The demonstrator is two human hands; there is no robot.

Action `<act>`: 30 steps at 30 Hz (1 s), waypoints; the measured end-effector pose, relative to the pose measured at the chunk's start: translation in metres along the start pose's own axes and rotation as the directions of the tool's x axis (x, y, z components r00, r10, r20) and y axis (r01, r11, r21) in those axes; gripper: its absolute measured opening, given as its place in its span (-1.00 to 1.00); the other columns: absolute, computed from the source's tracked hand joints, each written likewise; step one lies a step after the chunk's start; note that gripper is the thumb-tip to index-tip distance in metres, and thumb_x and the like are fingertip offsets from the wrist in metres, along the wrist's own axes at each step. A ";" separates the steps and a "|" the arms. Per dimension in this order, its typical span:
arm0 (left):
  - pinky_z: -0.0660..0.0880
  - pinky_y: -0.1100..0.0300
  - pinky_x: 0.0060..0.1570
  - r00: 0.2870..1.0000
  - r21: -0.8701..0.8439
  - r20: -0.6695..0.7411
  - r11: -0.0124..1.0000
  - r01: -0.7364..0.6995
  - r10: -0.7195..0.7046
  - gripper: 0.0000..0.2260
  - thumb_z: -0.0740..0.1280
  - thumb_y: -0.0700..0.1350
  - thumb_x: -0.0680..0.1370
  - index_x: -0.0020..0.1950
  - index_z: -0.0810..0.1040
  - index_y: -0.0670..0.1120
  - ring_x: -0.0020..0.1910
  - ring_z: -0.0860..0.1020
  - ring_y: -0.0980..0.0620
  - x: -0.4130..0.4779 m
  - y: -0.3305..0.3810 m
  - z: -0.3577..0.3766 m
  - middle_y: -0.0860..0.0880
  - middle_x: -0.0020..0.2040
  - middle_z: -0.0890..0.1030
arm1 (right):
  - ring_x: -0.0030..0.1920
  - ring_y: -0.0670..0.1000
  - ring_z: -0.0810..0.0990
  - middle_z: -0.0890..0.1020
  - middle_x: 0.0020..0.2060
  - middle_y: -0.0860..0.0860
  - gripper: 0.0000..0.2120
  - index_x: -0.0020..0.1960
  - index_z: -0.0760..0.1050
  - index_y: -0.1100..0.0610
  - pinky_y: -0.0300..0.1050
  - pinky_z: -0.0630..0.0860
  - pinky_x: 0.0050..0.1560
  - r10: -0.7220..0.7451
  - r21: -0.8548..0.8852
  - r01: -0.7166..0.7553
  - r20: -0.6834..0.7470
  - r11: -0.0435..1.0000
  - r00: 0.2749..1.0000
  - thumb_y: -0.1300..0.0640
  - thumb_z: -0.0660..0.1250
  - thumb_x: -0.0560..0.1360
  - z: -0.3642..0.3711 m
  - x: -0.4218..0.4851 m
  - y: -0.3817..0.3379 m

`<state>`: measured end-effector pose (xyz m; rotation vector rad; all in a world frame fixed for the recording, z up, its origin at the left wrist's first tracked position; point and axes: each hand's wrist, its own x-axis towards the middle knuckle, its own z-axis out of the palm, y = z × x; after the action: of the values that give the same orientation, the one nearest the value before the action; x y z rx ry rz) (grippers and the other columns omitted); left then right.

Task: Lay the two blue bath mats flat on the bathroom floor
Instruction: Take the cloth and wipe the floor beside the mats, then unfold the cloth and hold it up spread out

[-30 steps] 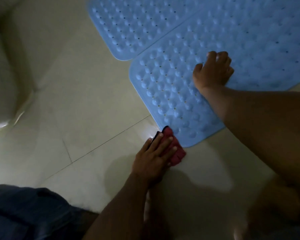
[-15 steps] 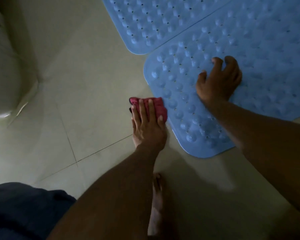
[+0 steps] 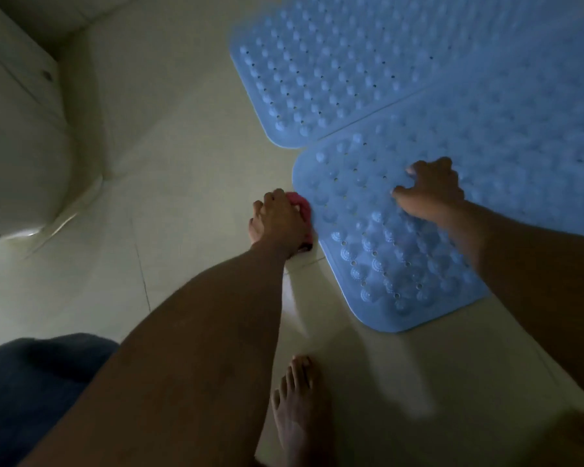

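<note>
Bath mats, two of them and both blue, take up the right half of the scene, lying spread on the pale tile floor (image 3: 182,156).

At the far left stands a white toilet (image 3: 17,146), its base meeting the floor near the wall corner. Below it, in the lower left corner, is a fold of dark blue fabric (image 3: 31,385).

Moving right, the left forearm reaches up the middle of the frame. The left hand (image 3: 275,220) lies on top of a pink cloth (image 3: 303,207) on the tiles, just beside the nearer mat's left edge. The fingers look bent over the cloth, but blur and dim light make it hard to tell whether they grip it or only press it down. A bare foot (image 3: 297,409) stands on the floor below this arm.

Next comes the farther mat (image 3: 334,72), knobbly and dotted with small holes, its rounded corner pointing toward the cloth. Its long near edge meets the far edge of the nearer mat (image 3: 381,261), which runs down and to the right to a rounded corner flat on the tile.

The right hand (image 3: 430,192) is on the nearer mat's upper part. Its fingers are curled like a claw with the tips dug into the studded surface, and the thumb is spread to the left. The right forearm crosses the mat toward the frame's right edge.
</note>
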<state>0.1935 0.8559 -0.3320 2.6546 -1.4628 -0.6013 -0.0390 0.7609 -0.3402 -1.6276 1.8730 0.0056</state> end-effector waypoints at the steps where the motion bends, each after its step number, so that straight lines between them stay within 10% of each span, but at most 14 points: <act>1: 0.44 -0.04 0.12 0.997 -0.083 0.052 0.995 0.059 -0.054 -0.68 0.22 0.03 0.63 0.24 0.45 -0.17 0.29 0.48 -0.26 0.008 0.006 -0.015 -0.21 0.27 0.54 | 0.33 0.21 0.50 0.51 0.21 0.17 -0.71 0.10 0.57 0.10 -0.02 0.46 0.26 0.001 0.044 -0.004 0.055 0.999 0.998 -0.06 0.32 0.48 -0.015 -0.001 -0.007; 3: 0.49 -0.03 0.06 0.982 -0.294 0.174 0.947 0.127 -0.077 -0.59 0.27 0.13 0.61 0.18 0.48 -0.22 0.14 0.57 -0.30 0.021 0.024 -0.050 -0.29 0.18 0.59 | 0.17 0.18 0.63 0.63 -0.01 0.17 -0.73 -0.11 0.57 0.18 -0.06 0.50 0.04 -0.052 0.168 0.021 0.184 0.986 0.982 -0.03 0.28 0.48 -0.045 -0.004 -0.024; 6: 0.59 0.00 -0.10 0.954 -0.570 0.298 0.805 0.162 0.019 -0.69 0.37 0.10 0.60 -0.01 0.50 -0.16 -0.15 0.57 -0.14 0.028 0.069 -0.113 -0.19 -0.02 0.57 | 0.15 0.07 0.58 0.65 0.10 0.03 -0.81 0.14 0.58 0.03 0.03 0.43 0.10 -0.107 0.481 -0.052 0.298 0.875 0.949 0.00 0.35 0.57 -0.093 -0.017 -0.055; 10: 0.60 0.01 0.07 0.897 -0.689 0.383 0.715 0.119 0.220 -0.75 0.44 0.06 0.57 0.10 0.56 -0.08 -0.01 0.60 -0.08 0.030 0.128 -0.195 -0.08 0.05 0.63 | 0.22 0.06 0.58 0.61 0.22 -0.03 -0.79 0.23 0.56 -0.06 0.16 0.45 0.27 -0.284 0.671 0.029 0.273 0.741 0.919 0.06 0.32 0.61 -0.165 -0.032 -0.098; 23: 0.50 0.10 -0.11 0.873 -0.652 0.105 0.696 -0.302 0.476 -0.80 0.51 -0.02 0.50 -0.14 0.51 -0.02 -0.08 0.56 -0.04 -0.006 0.258 -0.334 -0.05 -0.07 0.60 | 0.02 0.12 0.62 0.65 0.09 0.15 -0.78 0.22 0.59 0.23 0.10 0.52 0.20 -0.432 0.629 0.282 0.094 0.724 0.897 0.21 0.33 0.60 -0.347 -0.077 -0.106; 26: 0.45 0.16 -0.15 0.851 -0.580 0.023 0.700 -0.416 0.525 -0.82 0.51 -0.06 0.51 -0.12 0.51 -0.05 -0.14 0.54 -0.03 -0.016 0.276 -0.351 -0.06 -0.10 0.60 | 0.23 0.13 0.57 0.65 0.14 0.11 -0.94 -0.03 0.66 0.13 0.18 0.46 0.35 -0.427 0.669 0.313 0.006 0.674 0.904 0.18 0.42 0.52 -0.361 -0.081 -0.103; 30: 0.51 0.21 -0.23 0.804 -0.466 -0.051 0.698 -0.544 0.593 -0.83 0.53 -0.15 0.49 -0.06 0.57 -0.13 -0.15 0.58 -0.03 -0.028 0.292 -0.372 -0.09 -0.11 0.62 | 0.02 0.13 0.55 0.66 -0.17 0.05 -0.64 -0.45 0.63 0.06 0.00 0.45 0.14 -0.467 0.764 0.289 0.019 0.578 0.884 0.28 0.37 0.49 -0.367 -0.086 -0.101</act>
<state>0.0791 0.6661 0.0863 1.6985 -1.7749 -0.8842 -0.1163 0.6652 0.0302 -1.3077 1.0635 -0.6678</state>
